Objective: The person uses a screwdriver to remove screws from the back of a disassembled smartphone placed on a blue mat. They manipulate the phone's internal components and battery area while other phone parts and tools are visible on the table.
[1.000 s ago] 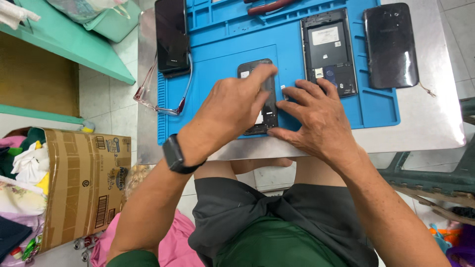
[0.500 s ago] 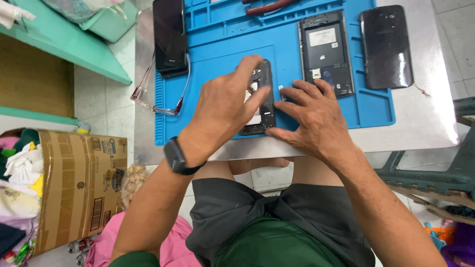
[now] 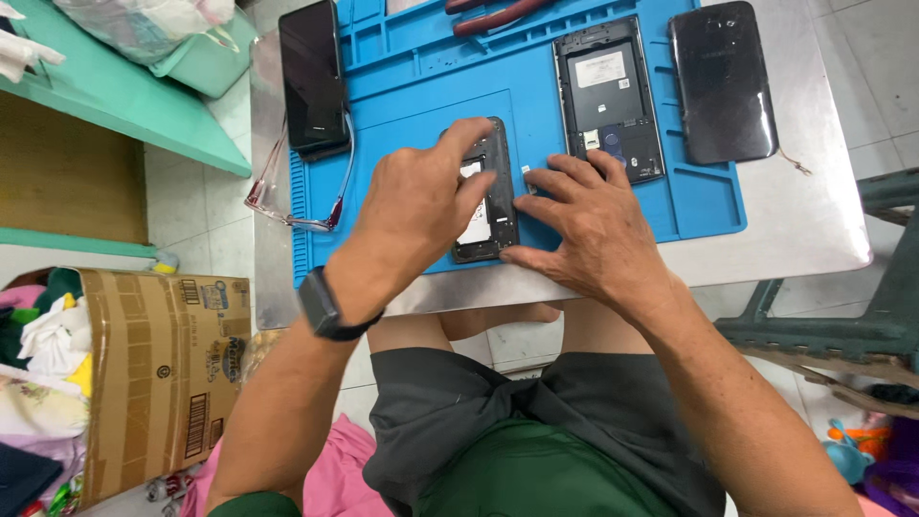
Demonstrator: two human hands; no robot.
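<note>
While the left hand (image 3: 421,206) pinches the opened phone (image 3: 486,196) on the mat (image 3: 421,91), the right hand (image 3: 589,225) rests beside it, fingers (image 3: 565,170) spread, holding nothing.

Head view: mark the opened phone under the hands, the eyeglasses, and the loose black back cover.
opened phone (image 3: 490,206), head view, right edge of its exposed frame.
eyeglasses (image 3: 287,213), head view, lens frame at the mat's left edge.
black back cover (image 3: 723,81), head view, centre of the glossy panel.
</note>
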